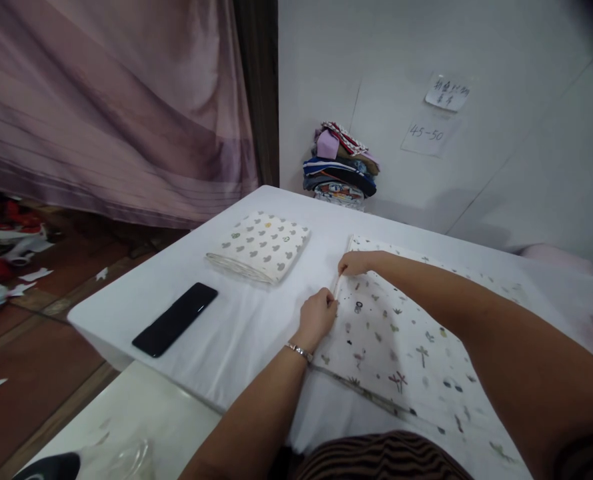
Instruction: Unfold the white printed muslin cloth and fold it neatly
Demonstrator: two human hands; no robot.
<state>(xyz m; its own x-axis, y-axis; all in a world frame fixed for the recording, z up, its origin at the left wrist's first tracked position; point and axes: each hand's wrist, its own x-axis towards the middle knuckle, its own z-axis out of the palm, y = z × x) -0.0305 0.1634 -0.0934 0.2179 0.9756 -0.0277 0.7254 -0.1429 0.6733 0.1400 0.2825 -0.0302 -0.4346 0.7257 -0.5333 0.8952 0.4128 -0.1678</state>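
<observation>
A white cloth [391, 333] printed with small palms and other figures lies folded in layers on the right part of the table. My left hand [319, 313], with a bracelet at its wrist, pinches the left edge of this cloth. Just beyond it, my right hand [355, 263] grips the same edge nearer the far corner, the forearm reaching across the fabric. Both sets of fingers are closed, and the cloth edge between them is slightly raised. To the left rests a neatly folded white cloth [261, 243] with grey printed shapes, apart from both hands.
A black phone [176, 320] lies on the white-covered table [241, 320] at the left. Folded clothes [341, 163] are stacked by the wall beyond the far edge. A pale surface [141, 407] adjoins the near left, and a pink curtain [126, 100] hangs behind.
</observation>
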